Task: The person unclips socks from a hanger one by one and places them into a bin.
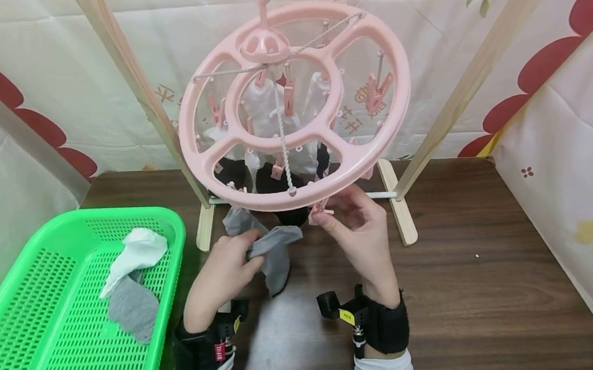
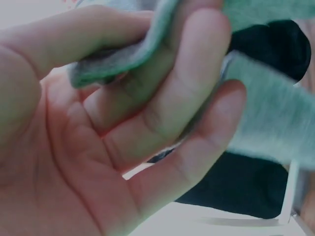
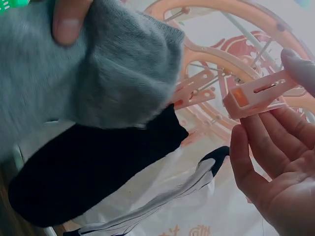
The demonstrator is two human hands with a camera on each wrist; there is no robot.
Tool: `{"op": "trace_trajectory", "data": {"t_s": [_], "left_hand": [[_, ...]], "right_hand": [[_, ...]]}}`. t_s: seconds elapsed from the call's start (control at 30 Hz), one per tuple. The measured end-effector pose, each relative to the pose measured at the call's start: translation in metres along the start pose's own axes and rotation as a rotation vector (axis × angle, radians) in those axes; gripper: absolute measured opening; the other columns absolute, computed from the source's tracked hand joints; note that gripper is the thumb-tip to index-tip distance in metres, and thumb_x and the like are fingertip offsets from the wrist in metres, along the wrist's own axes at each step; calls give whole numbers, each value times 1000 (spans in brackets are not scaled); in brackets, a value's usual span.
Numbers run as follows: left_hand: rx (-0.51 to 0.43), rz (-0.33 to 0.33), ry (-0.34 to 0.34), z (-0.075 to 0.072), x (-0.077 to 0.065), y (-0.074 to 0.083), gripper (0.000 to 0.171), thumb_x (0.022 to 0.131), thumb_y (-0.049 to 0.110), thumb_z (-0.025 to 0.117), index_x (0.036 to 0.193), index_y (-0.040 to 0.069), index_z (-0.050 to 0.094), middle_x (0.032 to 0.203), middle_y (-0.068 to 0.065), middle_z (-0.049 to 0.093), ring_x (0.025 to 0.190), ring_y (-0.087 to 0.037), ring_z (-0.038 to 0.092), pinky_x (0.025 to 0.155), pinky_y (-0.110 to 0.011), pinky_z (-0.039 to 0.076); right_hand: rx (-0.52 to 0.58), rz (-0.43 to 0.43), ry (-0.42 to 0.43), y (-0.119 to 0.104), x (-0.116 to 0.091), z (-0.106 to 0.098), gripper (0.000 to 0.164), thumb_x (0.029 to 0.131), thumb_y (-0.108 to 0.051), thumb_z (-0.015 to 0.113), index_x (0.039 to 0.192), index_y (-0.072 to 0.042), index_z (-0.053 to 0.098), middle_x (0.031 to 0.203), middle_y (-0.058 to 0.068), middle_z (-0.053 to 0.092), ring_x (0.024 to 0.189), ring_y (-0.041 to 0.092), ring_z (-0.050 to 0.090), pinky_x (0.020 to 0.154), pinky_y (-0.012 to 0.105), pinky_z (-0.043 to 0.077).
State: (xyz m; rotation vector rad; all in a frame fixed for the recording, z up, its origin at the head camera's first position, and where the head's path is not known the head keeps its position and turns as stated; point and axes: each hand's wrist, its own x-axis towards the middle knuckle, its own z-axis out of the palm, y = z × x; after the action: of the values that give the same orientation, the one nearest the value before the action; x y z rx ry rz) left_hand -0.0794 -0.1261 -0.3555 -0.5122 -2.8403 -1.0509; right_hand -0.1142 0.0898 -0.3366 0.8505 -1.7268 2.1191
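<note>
I had left hand point(image 1: 225, 273) pinching grey sock point(image 1: 276, 242) above tabletop point(image 1: 467, 293), near rack point(image 1: 261, 202). Right hand point(image 1: 366, 237) pinched clip point(image 3: 248, 101) at rack's front rim, apart from sock. I noted basket point(image 1: 177, 235) at left, white cloth point(image 1: 142, 248) and grey cloth point(image 1: 135, 309) inside.

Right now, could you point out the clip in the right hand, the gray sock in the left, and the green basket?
Held pink clip point(image 3: 256, 100): right wrist view, on its body.
Held gray sock point(image 3: 125, 73): right wrist view, on its fabric.
Green basket point(image 1: 86, 341): head view, on its bare floor.
</note>
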Motion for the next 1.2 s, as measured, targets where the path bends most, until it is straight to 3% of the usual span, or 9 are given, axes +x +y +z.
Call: {"op": "trace_trajectory", "data": {"t_s": [0.13, 0.27, 0.43, 0.6, 0.67, 0.83, 1.0, 1.1, 1.2], "left_hand": [[-26, 9, 33, -9, -7, -1, 18, 82, -1, 66, 98, 5, 65, 67, 3, 54, 54, -9, 46, 51, -27, 40], [-69, -13, 45, -18, -14, 1, 23, 81, -2, 66, 102, 6, 64, 76, 0, 66, 58, -8, 55, 50, -26, 41], [-101, -4, 56, -28, -23, 3, 24, 80, -4, 62, 102, 6, 63, 82, -1, 71, 43, 0, 42, 46, -25, 39], [-135, 65, 160, -34, -30, 3, 25, 80, -9, 62, 99, 7, 64, 80, 2, 71, 52, 0, 53, 47, -24, 41], [-147, 59, 205, -36, -33, 3, 24, 81, -10, 63, 98, 6, 65, 80, 2, 71, 53, -1, 54, 46, -24, 41], [-139, -8, 301, -44, -41, -1, 21, 85, -7, 63, 101, 6, 67, 79, -1, 69, 45, -4, 44, 41, -24, 35], [-104, -63, 440, -53, -52, -5, 20, 89, -5, 59, 105, 4, 67, 85, -10, 71, 53, -6, 51, 42, -20, 34], [-124, -150, 539, -58, -58, -5, 20, 91, -4, 58, 107, 1, 67, 89, -14, 72, 60, 2, 55, 47, -16, 36], [-172, -297, 652, -64, -64, -5, 19, 93, 0, 56, 107, 3, 68, 84, -2, 72, 59, 3, 55, 46, -16, 33]], "right_hand": [[7, -34, 13, 1, 1, -2, 31, 86, -6, 72, 115, -3, 61, 93, 10, 66, 84, 21, 65, 75, 33, 54], [-44, -49, 56, 2, 1, -5, 31, 87, -11, 73, 115, -5, 61, 96, 7, 65, 86, 19, 63, 77, 31, 52], [-40, -69, 133, 1, 2, -8, 32, 86, -9, 73, 114, 0, 61, 96, 11, 65, 85, 23, 63, 75, 31, 52], [-40, -85, 185, 3, 1, -13, 34, 86, -7, 72, 116, 3, 60, 96, 10, 65, 87, 22, 63, 76, 30, 51], [-45, -88, 199, 4, 1, -15, 35, 86, -8, 72, 117, 3, 60, 96, 10, 65, 88, 21, 63, 77, 29, 51], [-49, -82, 231, 2, 0, -20, 36, 86, -8, 72, 118, 3, 60, 96, 10, 65, 88, 20, 63, 78, 29, 51], [-51, -93, 246, 2, 0, -23, 37, 86, -8, 72, 120, 4, 60, 99, 12, 66, 91, 20, 64, 80, 29, 50], [-49, -105, 258, 2, 1, -24, 38, 86, -8, 72, 120, 5, 59, 102, 13, 66, 93, 22, 64, 81, 30, 50], [-35, -110, 276, 2, 1, -25, 37, 86, -5, 71, 120, 5, 59, 104, 14, 66, 95, 22, 63, 82, 30, 50]]}}
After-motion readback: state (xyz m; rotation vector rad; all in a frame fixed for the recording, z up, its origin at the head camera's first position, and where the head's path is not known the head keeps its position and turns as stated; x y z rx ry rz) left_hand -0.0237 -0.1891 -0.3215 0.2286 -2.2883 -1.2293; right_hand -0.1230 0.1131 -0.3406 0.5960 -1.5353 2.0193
